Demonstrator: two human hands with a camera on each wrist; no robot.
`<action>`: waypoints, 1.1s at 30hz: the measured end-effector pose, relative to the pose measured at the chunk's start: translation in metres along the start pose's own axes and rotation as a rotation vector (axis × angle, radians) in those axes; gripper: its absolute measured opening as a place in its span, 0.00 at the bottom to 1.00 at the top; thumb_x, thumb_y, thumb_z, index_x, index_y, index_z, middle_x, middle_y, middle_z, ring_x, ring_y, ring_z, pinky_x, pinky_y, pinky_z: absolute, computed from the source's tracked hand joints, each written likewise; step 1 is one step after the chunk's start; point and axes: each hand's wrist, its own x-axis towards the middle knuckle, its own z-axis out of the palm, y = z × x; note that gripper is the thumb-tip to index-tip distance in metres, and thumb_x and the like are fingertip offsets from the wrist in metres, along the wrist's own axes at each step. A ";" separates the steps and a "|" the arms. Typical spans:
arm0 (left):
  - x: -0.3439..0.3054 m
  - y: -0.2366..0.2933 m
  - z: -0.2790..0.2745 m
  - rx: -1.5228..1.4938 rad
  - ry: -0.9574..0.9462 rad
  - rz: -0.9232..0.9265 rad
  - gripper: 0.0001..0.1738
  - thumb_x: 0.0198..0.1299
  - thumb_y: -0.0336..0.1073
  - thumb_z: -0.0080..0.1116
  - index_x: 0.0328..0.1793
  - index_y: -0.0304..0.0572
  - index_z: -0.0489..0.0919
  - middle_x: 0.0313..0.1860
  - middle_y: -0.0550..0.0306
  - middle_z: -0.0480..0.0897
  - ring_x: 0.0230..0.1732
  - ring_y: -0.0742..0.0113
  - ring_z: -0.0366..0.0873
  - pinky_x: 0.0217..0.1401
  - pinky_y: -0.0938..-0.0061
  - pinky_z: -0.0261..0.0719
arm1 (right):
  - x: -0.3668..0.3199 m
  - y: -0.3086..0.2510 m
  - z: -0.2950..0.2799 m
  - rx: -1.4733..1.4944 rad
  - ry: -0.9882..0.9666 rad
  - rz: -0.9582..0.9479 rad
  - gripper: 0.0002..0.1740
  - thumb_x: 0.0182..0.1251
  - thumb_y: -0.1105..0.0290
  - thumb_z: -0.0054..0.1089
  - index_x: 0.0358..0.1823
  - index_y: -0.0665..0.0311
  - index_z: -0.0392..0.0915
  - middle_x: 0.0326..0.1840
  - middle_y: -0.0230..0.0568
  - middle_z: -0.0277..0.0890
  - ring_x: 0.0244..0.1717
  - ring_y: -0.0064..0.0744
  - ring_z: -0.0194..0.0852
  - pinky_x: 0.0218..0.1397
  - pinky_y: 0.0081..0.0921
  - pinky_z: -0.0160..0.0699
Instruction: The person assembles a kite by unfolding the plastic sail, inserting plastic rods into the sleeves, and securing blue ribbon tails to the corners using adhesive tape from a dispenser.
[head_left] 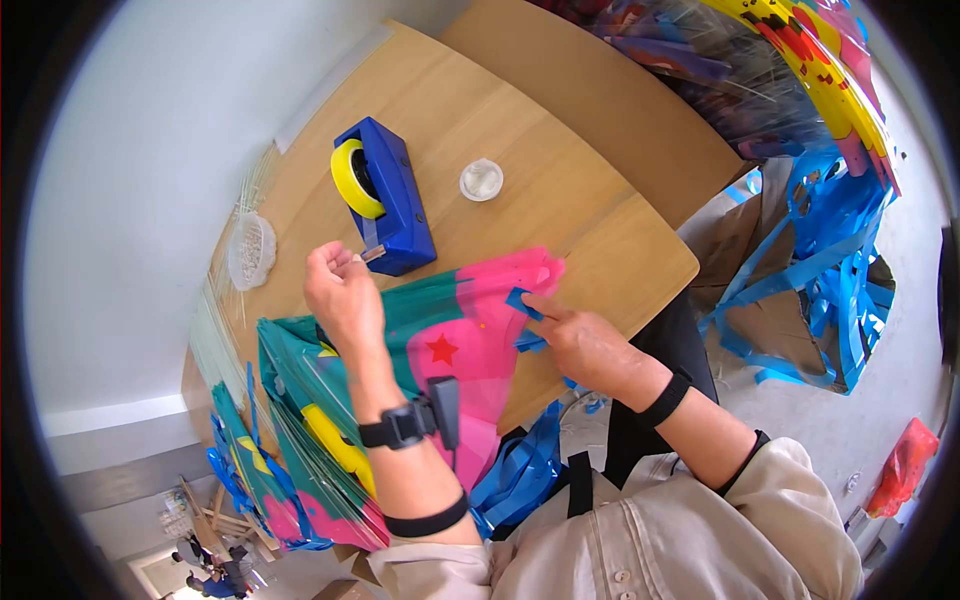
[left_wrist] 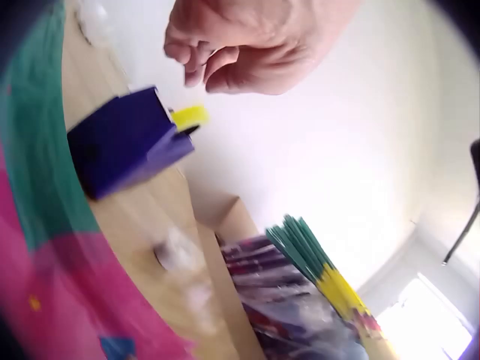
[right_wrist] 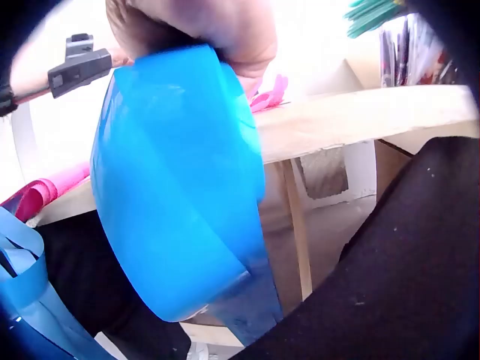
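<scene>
My left hand point(head_left: 345, 300) is raised beside the front end of a blue tape dispenser point(head_left: 395, 195) with a yellow-cored roll. In the left wrist view its fingers point(left_wrist: 196, 64) are curled, thumb close to them; no held thing shows, though clear tape could be missed. A pile of green and pink plastic sheets point(head_left: 475, 350) lies below, with a red star. My right hand point(head_left: 595, 350) grips a blue plastic strip point(head_left: 520, 302) at the pink corner, index finger extended over it. In the right wrist view the strip point(right_wrist: 172, 180) hangs looped below the hand point(right_wrist: 210, 22).
A small white cup point(head_left: 481, 180) stands on the wooden table point(head_left: 570, 190), and a clear bowl point(head_left: 251, 251) at its far left edge. Blue strips point(head_left: 525, 465) hang by my lap. On the right are a cardboard box point(head_left: 600, 100) of printed plastic and more blue strips point(head_left: 850, 280).
</scene>
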 end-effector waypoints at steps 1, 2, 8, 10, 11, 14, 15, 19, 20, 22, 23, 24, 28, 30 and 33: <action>0.012 -0.011 -0.004 0.001 -0.081 -0.119 0.15 0.55 0.24 0.57 0.49 0.29 0.77 0.42 0.45 0.82 0.42 0.58 0.80 0.48 0.67 0.77 | 0.000 0.000 0.001 0.000 0.050 -0.026 0.10 0.45 0.83 0.56 0.33 0.73 0.76 0.63 0.62 0.70 0.39 0.56 0.81 0.43 0.41 0.81; 0.019 -0.021 -0.006 0.001 -0.163 -0.240 0.18 0.54 0.24 0.58 0.52 0.27 0.77 0.44 0.44 0.82 0.45 0.59 0.80 0.50 0.68 0.77 | 0.001 -0.001 0.000 0.006 0.054 -0.030 0.10 0.45 0.83 0.56 0.33 0.73 0.76 0.63 0.62 0.70 0.39 0.56 0.81 0.43 0.41 0.81; 0.032 -0.009 -0.007 -0.160 -0.293 -0.419 0.27 0.52 0.26 0.63 0.60 0.22 0.74 0.49 0.38 0.81 0.51 0.57 0.80 0.57 0.69 0.74 | 0.000 -0.006 -0.007 -0.032 -0.057 0.025 0.22 0.49 0.84 0.54 0.50 0.72 0.77 0.67 0.58 0.67 0.45 0.54 0.80 0.46 0.38 0.81; 0.035 -0.007 -0.004 -0.170 -0.293 -0.413 0.27 0.51 0.25 0.63 0.60 0.22 0.73 0.48 0.39 0.81 0.50 0.57 0.80 0.57 0.69 0.74 | 0.000 -0.005 -0.005 -0.045 -0.046 0.028 0.22 0.48 0.84 0.54 0.49 0.72 0.77 0.66 0.57 0.68 0.44 0.53 0.80 0.45 0.37 0.81; 0.036 -0.008 -0.004 -0.179 -0.293 -0.411 0.27 0.51 0.25 0.63 0.60 0.21 0.73 0.47 0.39 0.81 0.50 0.57 0.80 0.56 0.69 0.74 | 0.000 -0.005 -0.004 -0.046 -0.046 0.026 0.22 0.48 0.84 0.54 0.49 0.72 0.77 0.66 0.57 0.68 0.44 0.53 0.80 0.45 0.37 0.81; 0.040 -0.021 0.004 -0.242 -0.357 -0.396 0.25 0.51 0.26 0.63 0.58 0.25 0.75 0.46 0.45 0.83 0.37 0.69 0.80 0.35 0.78 0.71 | 0.001 -0.005 -0.003 -0.064 -0.067 0.041 0.22 0.46 0.84 0.55 0.48 0.73 0.77 0.66 0.58 0.68 0.44 0.53 0.81 0.44 0.36 0.82; 0.040 -0.017 0.004 -0.242 -0.355 -0.396 0.25 0.51 0.26 0.63 0.58 0.25 0.75 0.46 0.45 0.83 0.37 0.69 0.80 0.35 0.78 0.71 | 0.001 -0.006 -0.004 -0.068 -0.061 0.039 0.22 0.46 0.84 0.55 0.47 0.73 0.77 0.66 0.58 0.68 0.44 0.52 0.81 0.44 0.36 0.82; 0.040 -0.020 0.004 -0.389 -0.291 -0.503 0.26 0.48 0.20 0.61 0.56 0.21 0.72 0.39 0.45 0.81 0.33 0.68 0.79 0.34 0.73 0.74 | 0.001 -0.007 -0.007 -0.068 -0.063 0.049 0.21 0.44 0.84 0.56 0.45 0.74 0.78 0.66 0.59 0.68 0.44 0.51 0.81 0.44 0.36 0.82; 0.039 -0.025 0.003 -0.474 -0.259 -0.505 0.25 0.48 0.19 0.61 0.56 0.21 0.72 0.36 0.47 0.80 0.29 0.70 0.77 0.31 0.74 0.73 | 0.001 -0.007 -0.006 -0.068 -0.062 0.050 0.21 0.44 0.84 0.56 0.45 0.74 0.78 0.66 0.59 0.68 0.44 0.51 0.81 0.44 0.36 0.82; 0.035 -0.029 0.000 -0.598 -0.242 -0.508 0.24 0.48 0.19 0.60 0.55 0.22 0.72 0.34 0.50 0.79 0.28 0.70 0.75 0.31 0.74 0.73 | 0.000 -0.005 -0.004 -0.059 -0.048 0.026 0.20 0.43 0.84 0.57 0.43 0.74 0.78 0.65 0.60 0.68 0.45 0.51 0.81 0.44 0.35 0.83; 0.033 -0.032 -0.002 -0.721 -0.223 -0.509 0.23 0.49 0.18 0.59 0.54 0.23 0.71 0.32 0.53 0.77 0.26 0.70 0.73 0.31 0.74 0.73 | 0.000 -0.005 -0.004 -0.059 -0.049 0.026 0.20 0.43 0.84 0.57 0.43 0.74 0.78 0.65 0.60 0.68 0.45 0.51 0.81 0.44 0.35 0.83; 0.029 -0.031 -0.005 -0.721 -0.222 -0.510 0.23 0.49 0.18 0.59 0.54 0.23 0.71 0.32 0.53 0.77 0.26 0.70 0.73 0.31 0.74 0.73 | 0.000 -0.006 -0.003 -0.056 -0.032 0.027 0.16 0.45 0.83 0.57 0.39 0.74 0.78 0.66 0.58 0.68 0.42 0.52 0.81 0.44 0.38 0.82; 0.005 -0.030 -0.013 -0.848 -0.154 -0.559 0.21 0.50 0.18 0.59 0.52 0.30 0.70 0.29 0.54 0.75 0.25 0.69 0.73 0.32 0.71 0.74 | 0.000 -0.003 0.000 -0.057 0.009 0.004 0.10 0.47 0.82 0.57 0.34 0.72 0.77 0.67 0.56 0.67 0.37 0.54 0.82 0.43 0.40 0.82; -0.006 -0.033 -0.012 -0.869 -0.121 -0.635 0.19 0.52 0.20 0.60 0.50 0.34 0.69 0.28 0.55 0.74 0.25 0.68 0.72 0.33 0.68 0.74 | -0.001 0.000 0.002 -0.065 0.010 -0.009 0.09 0.47 0.82 0.57 0.34 0.72 0.77 0.66 0.56 0.67 0.37 0.54 0.82 0.43 0.40 0.82; -0.016 -0.038 -0.002 -0.972 -0.099 -0.789 0.18 0.52 0.20 0.60 0.48 0.35 0.69 0.27 0.55 0.74 0.25 0.68 0.72 0.34 0.67 0.74 | -0.001 -0.002 0.000 -0.064 0.013 -0.008 0.08 0.48 0.82 0.57 0.33 0.72 0.77 0.66 0.57 0.68 0.37 0.55 0.82 0.42 0.40 0.82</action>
